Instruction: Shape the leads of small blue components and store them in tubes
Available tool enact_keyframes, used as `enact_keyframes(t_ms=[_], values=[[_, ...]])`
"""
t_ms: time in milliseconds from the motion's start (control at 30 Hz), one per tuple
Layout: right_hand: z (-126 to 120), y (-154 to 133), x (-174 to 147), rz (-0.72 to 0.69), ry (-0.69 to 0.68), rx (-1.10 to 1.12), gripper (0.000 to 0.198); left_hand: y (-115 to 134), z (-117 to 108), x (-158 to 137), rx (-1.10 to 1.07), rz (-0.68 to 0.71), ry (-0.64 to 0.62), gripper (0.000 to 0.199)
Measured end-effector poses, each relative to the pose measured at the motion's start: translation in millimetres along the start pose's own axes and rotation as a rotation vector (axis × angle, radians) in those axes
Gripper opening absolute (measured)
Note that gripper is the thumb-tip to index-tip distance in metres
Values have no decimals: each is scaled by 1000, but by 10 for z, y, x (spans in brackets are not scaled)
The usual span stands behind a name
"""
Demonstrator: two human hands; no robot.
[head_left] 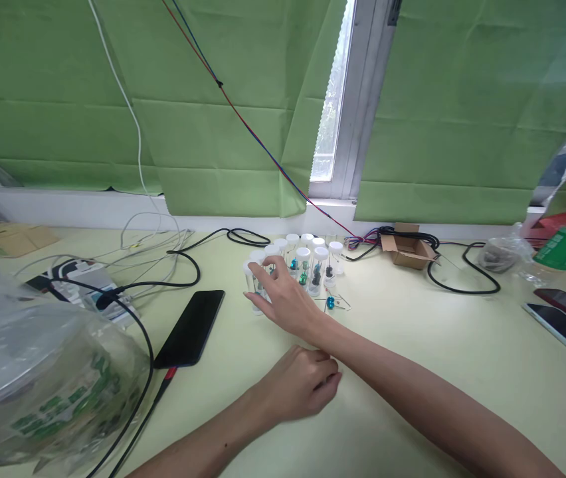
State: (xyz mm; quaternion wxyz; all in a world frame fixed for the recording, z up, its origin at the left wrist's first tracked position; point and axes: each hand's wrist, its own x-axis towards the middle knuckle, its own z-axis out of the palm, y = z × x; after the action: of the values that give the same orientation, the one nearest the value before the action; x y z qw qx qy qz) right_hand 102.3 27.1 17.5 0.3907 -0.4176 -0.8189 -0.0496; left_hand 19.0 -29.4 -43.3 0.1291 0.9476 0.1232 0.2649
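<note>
Near right hand [285,295], capped vials [303,253], coloured pieces [303,273] apparently inside

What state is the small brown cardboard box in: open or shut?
Open. The small brown cardboard box has flaps folded out, and its inside shows.

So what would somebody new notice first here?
Probably the cluster of white-capped vials mid-table, with the right hand at its left end. Green blinds fill most of the upper view, and a bulky clear plastic bag sits at lower left.
</note>
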Motion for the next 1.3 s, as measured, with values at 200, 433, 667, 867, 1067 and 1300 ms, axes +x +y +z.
enact_keyframes(t_ms=[200,433,667,867,1067,1300], values=[[-2,23,-16,-5,-19,22,41,-1,10,-16,31,-31,-35,23],[0,13,-15,68,0,17,44,-10,16,-19,20,-38,-52,22],[34,18,82,124,-67,-56,44,-6,11,-23,44,-67,-78,22],[90,-36,159,150,-94,-97,36,-9,15,-32,34,-67,-88,22],[168,-32,155,130,-94,-116,25,-19,25,-18,9,-46,-70,20],[116,-90,100,99,-50,-128,39,-29,26,-3,14,-5,-42,20]])
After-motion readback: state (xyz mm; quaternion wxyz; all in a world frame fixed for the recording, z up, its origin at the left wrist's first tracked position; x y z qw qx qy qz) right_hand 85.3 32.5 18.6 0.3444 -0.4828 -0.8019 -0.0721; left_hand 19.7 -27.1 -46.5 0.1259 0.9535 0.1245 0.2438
